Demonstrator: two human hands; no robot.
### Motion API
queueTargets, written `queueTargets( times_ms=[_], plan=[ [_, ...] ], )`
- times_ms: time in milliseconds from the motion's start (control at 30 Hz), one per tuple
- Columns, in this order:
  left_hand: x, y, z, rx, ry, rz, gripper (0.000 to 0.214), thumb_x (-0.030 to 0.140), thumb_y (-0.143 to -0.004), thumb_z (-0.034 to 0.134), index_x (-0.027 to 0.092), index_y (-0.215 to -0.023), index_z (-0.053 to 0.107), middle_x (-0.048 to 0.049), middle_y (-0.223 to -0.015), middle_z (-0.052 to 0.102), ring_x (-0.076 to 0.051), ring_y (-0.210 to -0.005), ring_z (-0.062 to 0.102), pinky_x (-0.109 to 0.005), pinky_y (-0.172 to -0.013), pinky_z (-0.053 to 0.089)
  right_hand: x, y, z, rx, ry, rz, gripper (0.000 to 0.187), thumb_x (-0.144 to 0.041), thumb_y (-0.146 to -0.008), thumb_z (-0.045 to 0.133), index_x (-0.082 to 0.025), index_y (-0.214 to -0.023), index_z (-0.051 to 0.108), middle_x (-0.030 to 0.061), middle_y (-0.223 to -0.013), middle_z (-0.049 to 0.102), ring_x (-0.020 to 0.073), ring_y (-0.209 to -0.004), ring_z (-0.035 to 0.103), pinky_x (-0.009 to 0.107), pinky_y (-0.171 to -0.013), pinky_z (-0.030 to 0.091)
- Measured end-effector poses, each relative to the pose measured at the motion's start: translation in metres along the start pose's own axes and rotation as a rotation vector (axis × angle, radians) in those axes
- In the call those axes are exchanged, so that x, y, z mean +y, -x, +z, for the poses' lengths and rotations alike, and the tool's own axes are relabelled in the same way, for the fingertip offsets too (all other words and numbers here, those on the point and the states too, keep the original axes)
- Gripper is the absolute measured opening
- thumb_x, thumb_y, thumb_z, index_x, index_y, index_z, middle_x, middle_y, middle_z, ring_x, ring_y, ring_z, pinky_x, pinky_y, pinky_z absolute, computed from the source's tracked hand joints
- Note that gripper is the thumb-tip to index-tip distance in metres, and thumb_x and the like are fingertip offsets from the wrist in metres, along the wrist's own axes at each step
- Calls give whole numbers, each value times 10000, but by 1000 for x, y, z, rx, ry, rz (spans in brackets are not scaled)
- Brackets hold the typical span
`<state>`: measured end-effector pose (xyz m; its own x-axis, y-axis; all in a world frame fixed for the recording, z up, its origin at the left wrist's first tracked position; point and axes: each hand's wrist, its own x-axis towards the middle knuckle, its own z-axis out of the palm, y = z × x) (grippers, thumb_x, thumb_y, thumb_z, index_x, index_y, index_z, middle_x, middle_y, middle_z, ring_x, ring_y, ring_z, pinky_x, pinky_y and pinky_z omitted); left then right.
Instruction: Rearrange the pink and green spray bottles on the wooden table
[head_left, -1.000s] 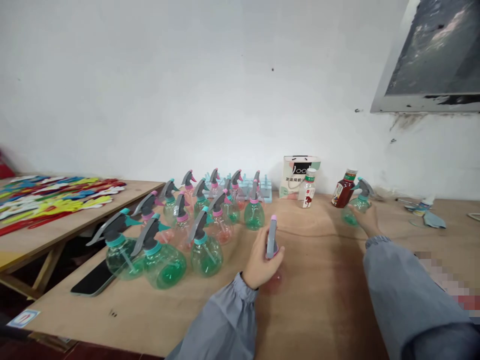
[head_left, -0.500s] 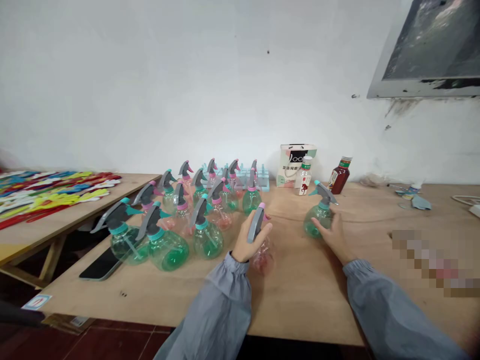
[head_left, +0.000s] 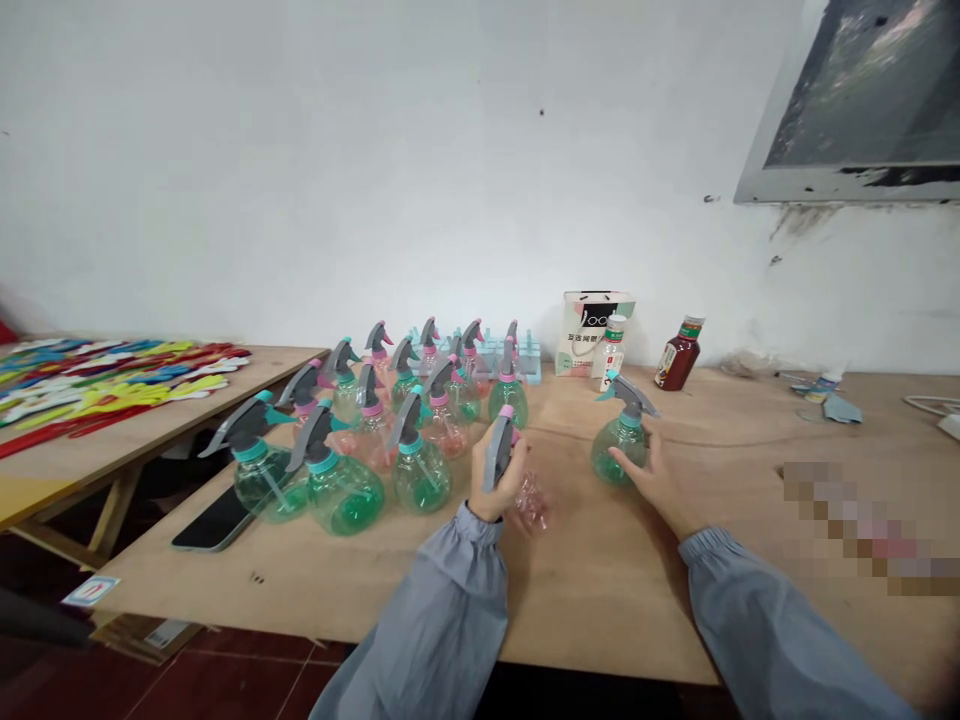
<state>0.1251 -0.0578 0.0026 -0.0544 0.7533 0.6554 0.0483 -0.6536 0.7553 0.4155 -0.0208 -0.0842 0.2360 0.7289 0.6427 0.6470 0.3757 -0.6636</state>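
Note:
My left hand [head_left: 497, 478] is wrapped round the neck and grey-and-pink trigger head of a clear pink spray bottle [head_left: 534, 502]. That bottle leans, its round body low over the table to the right of my fingers. My right hand [head_left: 651, 478] grips a green spray bottle [head_left: 613, 450] from its right side, thumb across the front. Its grey head carries a turquoise nozzle that points left. Left of my hands stands a group of several more spray bottles, among them a green one [head_left: 421, 480] closest to my left hand and a larger green one [head_left: 346, 495].
Behind the group is a pale blue rack [head_left: 531, 362]. A paper bag [head_left: 577, 340], a white-labelled bottle [head_left: 611, 355] and a dark red bottle [head_left: 679, 358] stand near the wall. A phone [head_left: 214, 522] lies at left. Colourful gloves [head_left: 135, 385] cover another table.
My right hand has moved left with the green spray bottle, nearer my left hand. The pink spray bottle in my left hand has tilted more, its head further left. The view has shifted slightly.

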Motion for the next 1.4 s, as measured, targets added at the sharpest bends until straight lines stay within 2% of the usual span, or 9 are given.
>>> queueTargets(
  times_ms=[100,200,333,500,800,933,1100,1267,1400],
  plan=[
    [1,1,3,110,-21,19,268,438,-842,579,188,-748,601,-22,-684,625,-159,-666,632,-291,-660,526,-1,2,-1,-8,-9,12,760,-689,-751,649,-212,-1308,449,148,-1268,565,342,-1192,554,552,-1037,430],
    [2,1,4,59,-29,51,264,434,-836,585,179,-811,648,-39,-761,668,-155,-686,631,-285,-673,522,-2,3,-1,8,-25,18,759,-696,-744,653,-223,-1306,459,139,-1266,574,342,-1206,549,553,-1042,429],
    [0,2,5,90,49,15,348,464,-860,540,183,-662,596,-15,-630,613,-141,-608,603,-268,-618,509,0,3,0,3,-36,14,759,-681,-747,664,-231,-1320,453,136,-1283,576,337,-1209,551,557,-1040,432],
    [-4,3,3,-55,30,10,279,452,-837,594,179,-824,652,-41,-790,674,-124,-598,578,-263,-601,496,3,3,2,7,-37,30,767,-685,-749,658,-223,-1325,452,143,-1266,577,342,-1200,555,566,-1036,433],
    [-2,1,0,-75,-26,35,265,447,-833,575,191,-791,631,-50,-767,663,-156,-642,602,-293,-642,503,0,4,1,-4,-47,54,761,-689,-751,650,-222,-1318,453,144,-1268,569,347,-1205,552,564,-1044,429],
    [-4,1,-1,5,-45,42,296,424,-857,523,194,-681,587,-38,-668,619,-173,-667,620,-289,-659,503,-1,4,1,-9,-49,69,741,-674,-753,659,-222,-1306,461,148,-1268,569,352,-1200,554,574,-1042,430],
    [-1,-1,-4,3,-218,114,171,325,-834,553,179,-861,638,-38,-768,662,-174,-750,638,-295,-767,490,-3,6,-3,-16,-63,41,698,-658,-773,644,-239,-1299,457,127,-1259,588,336,-1196,559,558,-1050,426],
    [-4,-9,-8,22,-317,49,172,331,-831,577,176,-878,635,17,-642,601,-135,-621,587,-265,-713,471,-3,7,-11,-84,-133,-15,575,-660,-831,544,-253,-1235,510,109,-1219,622,327,-1218,544,542,-1070,398],
    [-13,-14,-7,24,-352,-13,303,399,-767,673,170,-964,652,21,-666,632,-141,-645,602,-271,-722,474,-11,-11,-21,-115,-192,77,583,-638,-815,592,-299,-1278,489,97,-1314,585,333,-1276,512,569,-1092,378]
  ],
)
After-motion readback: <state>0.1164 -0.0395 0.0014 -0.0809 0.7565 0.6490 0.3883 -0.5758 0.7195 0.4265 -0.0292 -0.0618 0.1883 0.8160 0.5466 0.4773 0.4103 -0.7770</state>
